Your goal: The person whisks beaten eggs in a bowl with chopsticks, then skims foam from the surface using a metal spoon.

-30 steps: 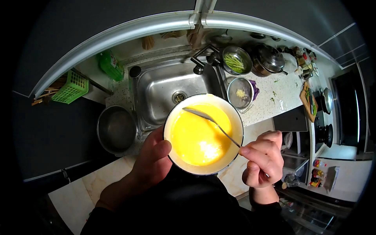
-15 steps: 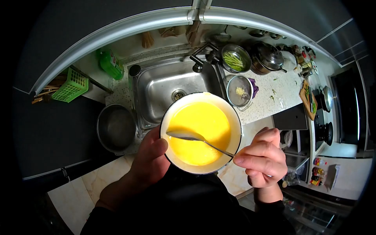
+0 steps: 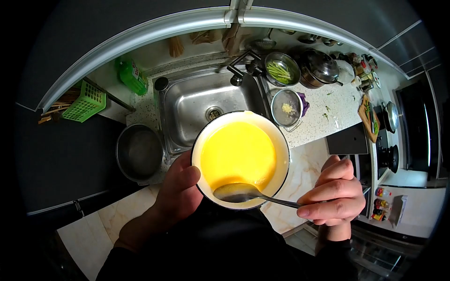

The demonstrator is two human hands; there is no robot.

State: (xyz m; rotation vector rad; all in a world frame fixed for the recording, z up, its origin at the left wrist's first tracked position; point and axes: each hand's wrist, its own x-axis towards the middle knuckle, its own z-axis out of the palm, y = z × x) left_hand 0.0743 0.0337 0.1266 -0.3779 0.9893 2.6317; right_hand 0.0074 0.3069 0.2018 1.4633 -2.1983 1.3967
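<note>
My left hand (image 3: 180, 189) grips a white bowl (image 3: 284, 164) with a dark rim by its left side, thumb over the edge. Smooth yellow liquid (image 3: 239, 152), looking like beaten egg, lies inside it. My right hand (image 3: 335, 194) is closed around the handle of a metal spoon (image 3: 236, 192). The spoon's bowl rests low at the near side of the liquid, its handle crossing the rim to the right. Both hands are in front of my body, near the sink's front edge.
Behind the bowl is a steel sink (image 3: 171, 107) with a black faucet (image 3: 238, 75). A metal pot (image 3: 126, 154) stands left. On the right counter are a pan with green pieces (image 3: 280, 72), a small bowl of minced bits (image 3: 286, 119), a lidded pot (image 3: 321, 68) and a cutting board (image 3: 365, 117).
The spoon has moved from across the middle of the yellow liquid toward the near side of the bowl. My right hand has shifted right and slightly down; the left stays put.
</note>
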